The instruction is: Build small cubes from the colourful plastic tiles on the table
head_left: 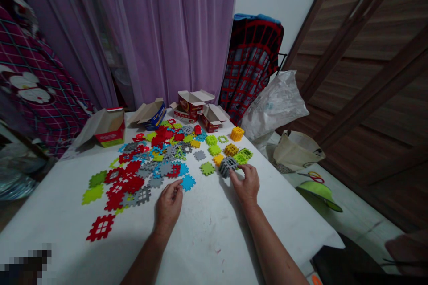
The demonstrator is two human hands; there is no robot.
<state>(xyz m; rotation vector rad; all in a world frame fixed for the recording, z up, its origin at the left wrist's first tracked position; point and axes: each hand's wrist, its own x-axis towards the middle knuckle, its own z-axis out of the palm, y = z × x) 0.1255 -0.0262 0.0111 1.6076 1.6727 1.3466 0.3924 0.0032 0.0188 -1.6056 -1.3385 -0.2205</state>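
Note:
My right hand (246, 183) grips a grey block of interlocking tiles (228, 166) between thumb and fingers, at the right part of the table. My left hand (169, 204) is over the table with its fingers curled together. Its fingertips are right at the edge of a blue interlocking tile (188, 182); whether anything is pinched in them is hidden. Close to the grey block are a yellow tile (218, 159), a green tile (207, 168), a dark yellow block (231, 149) and a green block (243, 156).
Mixed red, grey, blue and green tiles (133, 183) spread over the table's left half. A red tile with a window (100, 227) lies nearest me. Open cardboard boxes (154, 115) line the far edge. Beyond the right edge are a cloth bag (297, 151) and scissors (314, 177).

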